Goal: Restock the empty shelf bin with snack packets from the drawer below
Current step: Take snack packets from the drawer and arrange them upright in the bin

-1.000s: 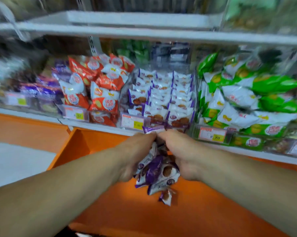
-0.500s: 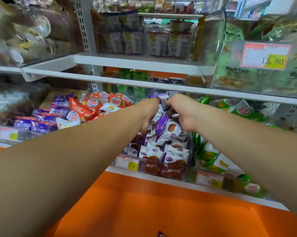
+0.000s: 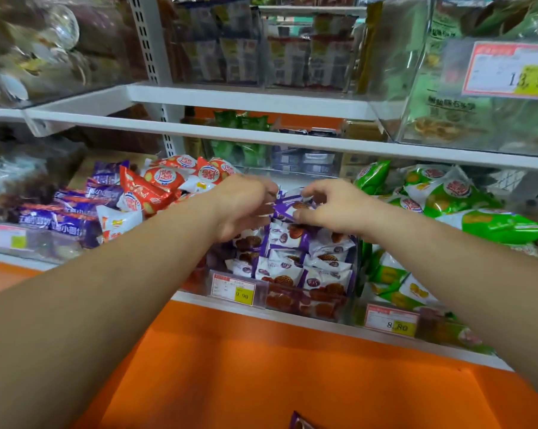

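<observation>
— Pinching a purple biscuit packet (image 3: pixel 287 209) with fingertips of the right hand (image 3: pixel 338 209), just above the heap (image 3: pixel 295 261) in the clear bin (image 3: pixel 308 300).
— And the left hand (image 3: pixel 246 209)?
— Curled beside it; cannot tell the grip.
— Handling?
— Light, crinkly, slippery, probably brittle inside. Better taken by the sealed ends.

This is a shop, in the snack aisle of a grocery or convenience store. White metal shelves (image 3: pixel 261 102) hang on slotted uprights (image 3: pixel 143 41) and carry clear plastic bins (image 3: pixel 394 57) heaped with wrapped snacks: red packets (image 3: pixel 165 181), green packets (image 3: pixel 493 224) and purple-and-white packets (image 3: pixel 292 267). Printed price tags (image 3: pixel 233 289) reading 9.90, 8.80 and 13.90 front the bins, above an orange base unit (image 3: pixel 261 366).
</observation>
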`<control>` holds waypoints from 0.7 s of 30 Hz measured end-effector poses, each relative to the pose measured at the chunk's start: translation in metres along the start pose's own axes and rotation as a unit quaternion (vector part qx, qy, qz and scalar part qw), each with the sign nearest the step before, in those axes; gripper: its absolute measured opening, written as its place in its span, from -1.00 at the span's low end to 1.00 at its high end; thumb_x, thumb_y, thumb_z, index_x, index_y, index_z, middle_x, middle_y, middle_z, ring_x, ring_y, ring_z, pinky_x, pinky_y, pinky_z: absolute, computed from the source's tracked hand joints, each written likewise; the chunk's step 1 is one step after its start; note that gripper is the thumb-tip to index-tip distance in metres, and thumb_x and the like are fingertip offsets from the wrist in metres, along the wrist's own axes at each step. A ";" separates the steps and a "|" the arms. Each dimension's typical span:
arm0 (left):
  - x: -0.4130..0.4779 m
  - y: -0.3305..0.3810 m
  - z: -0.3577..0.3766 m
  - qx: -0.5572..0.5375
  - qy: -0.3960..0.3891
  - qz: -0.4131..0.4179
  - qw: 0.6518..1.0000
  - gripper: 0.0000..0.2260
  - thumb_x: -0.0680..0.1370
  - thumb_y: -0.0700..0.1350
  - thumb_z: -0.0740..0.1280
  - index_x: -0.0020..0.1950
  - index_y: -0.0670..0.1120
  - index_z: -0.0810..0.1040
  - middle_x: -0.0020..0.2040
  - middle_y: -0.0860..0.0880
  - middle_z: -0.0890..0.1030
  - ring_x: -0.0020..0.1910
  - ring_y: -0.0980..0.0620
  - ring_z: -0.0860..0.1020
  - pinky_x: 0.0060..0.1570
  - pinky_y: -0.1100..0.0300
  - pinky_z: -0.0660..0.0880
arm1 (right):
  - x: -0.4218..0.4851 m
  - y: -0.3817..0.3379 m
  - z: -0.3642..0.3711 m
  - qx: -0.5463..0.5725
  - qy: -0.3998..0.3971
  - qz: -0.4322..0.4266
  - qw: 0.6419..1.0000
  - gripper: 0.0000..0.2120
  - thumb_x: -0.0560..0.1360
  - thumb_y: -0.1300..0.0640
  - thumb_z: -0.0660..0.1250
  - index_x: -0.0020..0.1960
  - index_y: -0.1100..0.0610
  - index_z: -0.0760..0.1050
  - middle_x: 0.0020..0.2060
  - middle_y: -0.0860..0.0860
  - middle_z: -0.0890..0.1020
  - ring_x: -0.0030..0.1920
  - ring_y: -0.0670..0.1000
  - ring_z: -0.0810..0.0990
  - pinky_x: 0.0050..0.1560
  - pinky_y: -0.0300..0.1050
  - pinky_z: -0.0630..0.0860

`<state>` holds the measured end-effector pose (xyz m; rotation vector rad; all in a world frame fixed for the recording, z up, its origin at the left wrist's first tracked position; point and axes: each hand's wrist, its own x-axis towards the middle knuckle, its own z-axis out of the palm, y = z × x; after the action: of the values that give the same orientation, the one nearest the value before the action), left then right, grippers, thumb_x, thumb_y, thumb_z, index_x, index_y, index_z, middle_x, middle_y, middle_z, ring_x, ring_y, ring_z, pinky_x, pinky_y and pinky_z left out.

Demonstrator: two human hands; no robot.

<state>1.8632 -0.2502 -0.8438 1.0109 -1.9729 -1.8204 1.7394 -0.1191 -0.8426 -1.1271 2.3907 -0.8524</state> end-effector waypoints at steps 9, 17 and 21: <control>-0.014 -0.034 -0.001 -0.077 0.008 0.079 0.994 -0.70 0.60 -0.42 0.25 0.24 -0.15 0.58 0.19 -0.17 0.63 0.17 -0.07 0.65 0.10 0.12 0.64 | 0.009 0.007 0.022 -0.027 0.105 -0.005 0.994 -0.48 0.40 -0.05 0.60 0.29 0.05 0.57 -0.01 -0.02 0.63 -0.04 -0.01 0.61 -0.12 -0.17 0.49; -0.026 -0.037 -0.007 0.073 0.035 0.243 0.967 -0.75 0.56 -0.13 0.46 0.08 0.21 0.56 0.07 0.23 0.62 0.08 0.26 0.61 0.12 0.28 0.56 | -0.013 -0.025 0.026 0.203 0.181 -0.071 0.960 -0.83 0.55 0.01 0.43 -0.11 0.09 0.68 -0.24 0.05 0.73 -0.18 0.08 0.72 -0.11 0.05 0.70; -0.037 -0.038 -0.017 0.138 0.039 0.324 0.935 -0.67 0.48 -0.15 0.54 0.17 0.14 0.61 0.09 0.22 0.64 0.13 0.32 0.57 0.15 0.32 0.53 | -0.027 -0.042 0.028 0.423 0.091 0.062 0.899 -0.79 0.62 0.08 0.37 0.02 0.24 0.62 -0.18 0.20 0.74 -0.20 0.20 0.76 -0.14 0.05 0.72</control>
<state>1.9120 -0.2379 -0.8677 0.3931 -2.1977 -1.1526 1.7945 -0.1289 -0.8343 -0.5434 1.8157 -1.7615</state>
